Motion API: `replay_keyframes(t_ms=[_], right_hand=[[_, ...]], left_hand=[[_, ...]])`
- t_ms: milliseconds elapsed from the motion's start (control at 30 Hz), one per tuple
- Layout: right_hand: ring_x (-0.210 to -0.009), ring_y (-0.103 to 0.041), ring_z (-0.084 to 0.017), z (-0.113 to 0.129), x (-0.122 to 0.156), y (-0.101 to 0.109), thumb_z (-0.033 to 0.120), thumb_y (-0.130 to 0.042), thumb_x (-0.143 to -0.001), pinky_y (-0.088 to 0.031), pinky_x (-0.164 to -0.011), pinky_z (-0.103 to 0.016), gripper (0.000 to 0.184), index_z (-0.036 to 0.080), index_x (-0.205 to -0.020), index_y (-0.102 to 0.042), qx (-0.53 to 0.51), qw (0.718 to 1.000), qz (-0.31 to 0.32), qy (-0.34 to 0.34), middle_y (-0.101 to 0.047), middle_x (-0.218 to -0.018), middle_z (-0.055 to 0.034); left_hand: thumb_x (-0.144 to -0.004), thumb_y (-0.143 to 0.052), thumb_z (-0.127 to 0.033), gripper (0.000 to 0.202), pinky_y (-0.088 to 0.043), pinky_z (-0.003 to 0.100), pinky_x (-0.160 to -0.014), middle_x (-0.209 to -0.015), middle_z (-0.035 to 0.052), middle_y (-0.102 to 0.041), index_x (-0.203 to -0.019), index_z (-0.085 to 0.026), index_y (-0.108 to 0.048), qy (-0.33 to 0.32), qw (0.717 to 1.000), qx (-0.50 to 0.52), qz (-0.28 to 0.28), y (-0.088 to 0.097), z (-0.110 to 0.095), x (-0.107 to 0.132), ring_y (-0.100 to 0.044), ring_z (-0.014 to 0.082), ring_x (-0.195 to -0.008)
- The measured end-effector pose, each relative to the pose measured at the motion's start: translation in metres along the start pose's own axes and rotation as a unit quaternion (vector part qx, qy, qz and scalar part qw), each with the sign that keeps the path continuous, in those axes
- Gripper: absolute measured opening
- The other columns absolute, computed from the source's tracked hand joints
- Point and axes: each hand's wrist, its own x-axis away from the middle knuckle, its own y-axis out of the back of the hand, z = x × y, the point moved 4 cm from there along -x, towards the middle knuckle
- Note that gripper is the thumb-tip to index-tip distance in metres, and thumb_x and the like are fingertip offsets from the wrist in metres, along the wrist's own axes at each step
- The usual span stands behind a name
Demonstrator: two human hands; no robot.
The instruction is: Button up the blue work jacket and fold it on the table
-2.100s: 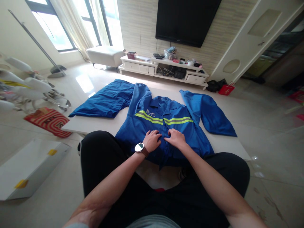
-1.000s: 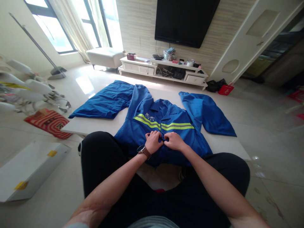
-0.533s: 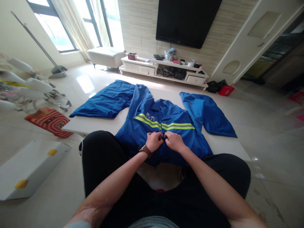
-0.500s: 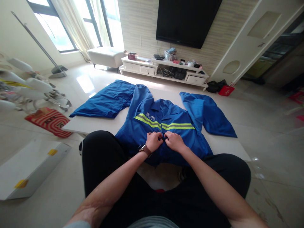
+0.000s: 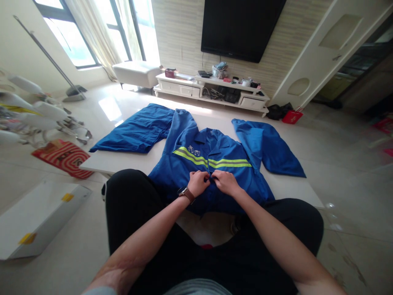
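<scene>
A blue work jacket (image 5: 181,174) with a yellow-green and grey reflective stripe lies front up on a low white table (image 5: 138,161), its collar pointing away from me. My left hand (image 5: 198,183), with a watch on the wrist, pinches the jacket's front edge just below the stripe. Opposite it, my right hand (image 5: 225,182) pinches the other front edge, fingertips almost meeting the left ones. Whatever small fastening lies between the fingers is hidden. Other blue cloth, perhaps folded garments, rests at the table's left (image 5: 135,129) and right (image 5: 278,151).
My knees flank the table's near side. On the left floor are a red striped bag (image 5: 63,157) and a white box (image 5: 39,217) with yellow latches. Beyond stand a white TV cabinet (image 5: 181,88) with clutter and a white bench (image 5: 136,73). A red bag (image 5: 292,117) sits far right.
Both hands stay at the same spot on the jacket front, with only a slight shift of the fingers. The jacket lies as before.
</scene>
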Motion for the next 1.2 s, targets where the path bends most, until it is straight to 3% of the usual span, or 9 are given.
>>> replay_keyframes(t_ms=[233, 433, 600, 933, 1200], right_hand=[[-0.103, -0.065, -0.02, -0.0068, -0.0011, -0.0025, 0.029, -0.057, -0.091, -0.045, -0.08, -0.027, 0.024, 0.03, -0.111, -0.068, -0.045, 0.997, -0.042, -0.039, -0.071, -0.116, -0.0005], [-0.099, -0.065, -0.019, -0.0044, -0.001, -0.0039, 0.029, -0.055, -0.093, -0.045, -0.077, -0.026, 0.018, 0.028, -0.103, -0.07, -0.049, 0.998, -0.038, -0.03, -0.07, -0.111, -0.0007], [-0.103, -0.064, -0.019, -0.0032, -0.0015, -0.0018, 0.024, -0.055, -0.091, -0.044, -0.08, -0.026, 0.022, 0.028, -0.109, -0.066, -0.076, 0.996, -0.04, -0.004, -0.068, -0.114, -0.0003], [-0.103, -0.062, -0.021, 0.0007, -0.0023, -0.0007, 0.026, -0.049, -0.095, -0.042, -0.077, -0.027, 0.028, 0.031, -0.117, -0.065, -0.04, 0.999, 0.014, 0.001, -0.066, -0.115, -0.0015], [-0.097, -0.061, -0.017, -0.005, -0.0062, -0.0042, 0.019, -0.054, -0.088, -0.042, -0.08, -0.024, 0.025, 0.026, -0.108, -0.067, -0.097, 0.994, -0.012, 0.047, -0.065, -0.11, -0.0016]], left_hand=[[-0.081, -0.064, -0.019, 0.013, -0.041, 0.038, -0.091, -0.091, 0.0014, -0.077, -0.09, -0.022, -0.072, -0.018, 1.0, 0.009, 0.011, -0.0002, 0.0017, -0.0014, -0.066, 0.0221, -0.096], [-0.081, -0.063, -0.018, 0.014, -0.044, 0.036, -0.088, -0.091, 0.0012, -0.076, -0.09, -0.022, -0.072, -0.026, 1.0, 0.008, 0.01, -0.0009, 0.0032, -0.0011, -0.065, 0.0221, -0.095], [-0.081, -0.064, -0.019, 0.014, -0.045, 0.036, -0.089, -0.093, 0.0022, -0.076, -0.092, -0.023, -0.073, -0.021, 1.0, 0.01, 0.01, -0.001, 0.0038, -0.0012, -0.065, 0.0223, -0.096], [-0.08, -0.064, -0.02, 0.014, -0.045, 0.036, -0.09, -0.094, 0.0032, -0.076, -0.091, -0.022, -0.072, -0.017, 1.0, 0.006, 0.015, -0.001, 0.0029, -0.0008, -0.065, 0.0227, -0.098], [-0.08, -0.063, -0.018, 0.013, -0.044, 0.035, -0.09, -0.092, 0.002, -0.075, -0.09, -0.022, -0.07, -0.01, 1.0, 0.006, 0.018, -0.0012, 0.0029, -0.0012, -0.065, 0.0216, -0.097]])
